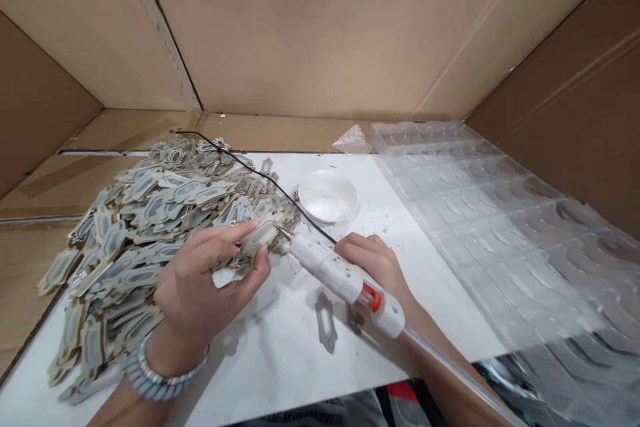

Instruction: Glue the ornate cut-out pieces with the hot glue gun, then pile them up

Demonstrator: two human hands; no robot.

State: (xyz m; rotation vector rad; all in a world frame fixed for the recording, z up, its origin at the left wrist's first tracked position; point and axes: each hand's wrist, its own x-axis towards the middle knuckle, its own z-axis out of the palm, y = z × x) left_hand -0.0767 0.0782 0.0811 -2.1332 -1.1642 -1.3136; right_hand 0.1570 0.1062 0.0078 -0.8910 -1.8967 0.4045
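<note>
Tan cardboard walls [320,27] at back and both sides; brown tape strip [63,175] on cardboard at left. White desk [440,273]. Shallow round white dish [327,195] on it, dark specks nearby. Clear peaked plastic piece [353,139] toward back. Right: large clear molded tray [480,207], rows of curved hollows, near end past desk's front edge.

Walled by brown cardboard panels [325,33] at back and both sides around a white counter [270,347]; shaded darkest at far right.
</note>
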